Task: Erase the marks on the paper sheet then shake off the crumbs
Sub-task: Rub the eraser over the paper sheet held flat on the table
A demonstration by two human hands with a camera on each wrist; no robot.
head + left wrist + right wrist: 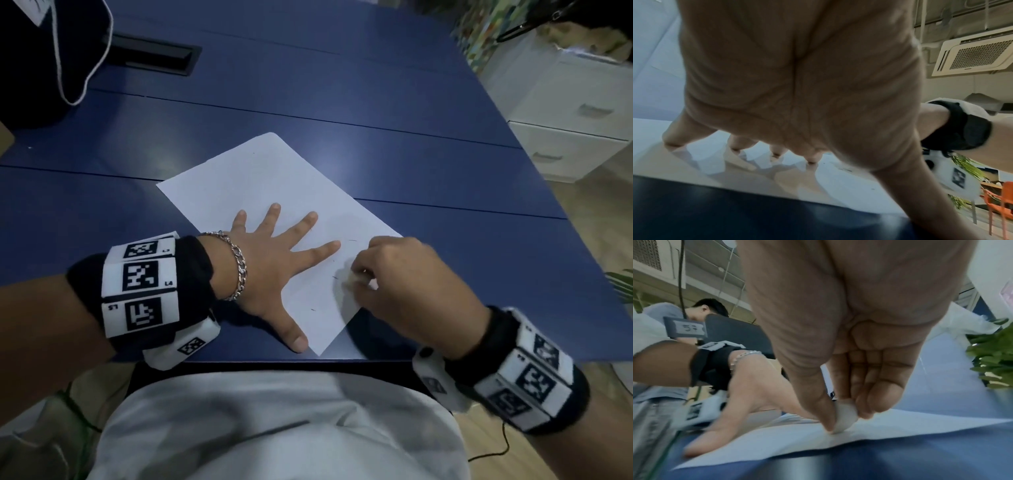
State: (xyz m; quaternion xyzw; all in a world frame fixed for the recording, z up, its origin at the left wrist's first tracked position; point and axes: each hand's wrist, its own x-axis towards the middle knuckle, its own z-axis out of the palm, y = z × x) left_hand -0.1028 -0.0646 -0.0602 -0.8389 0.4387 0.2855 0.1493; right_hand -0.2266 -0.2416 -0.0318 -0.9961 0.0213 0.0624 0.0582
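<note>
White rectangular paper sheet [274,192] flat on dark blue table [376,102], near front edge. Left hand [270,263] splayed flat on sheet. Right hand [407,284] pinching small white eraser [845,417] against sheet; eraser clear only from right wrist. Tag reading "57" [689,328] behind.

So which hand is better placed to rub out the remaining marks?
Right. The right hand already pinches the eraser against the paper sheet, while the left hand is spread flat, pinning it.
</note>
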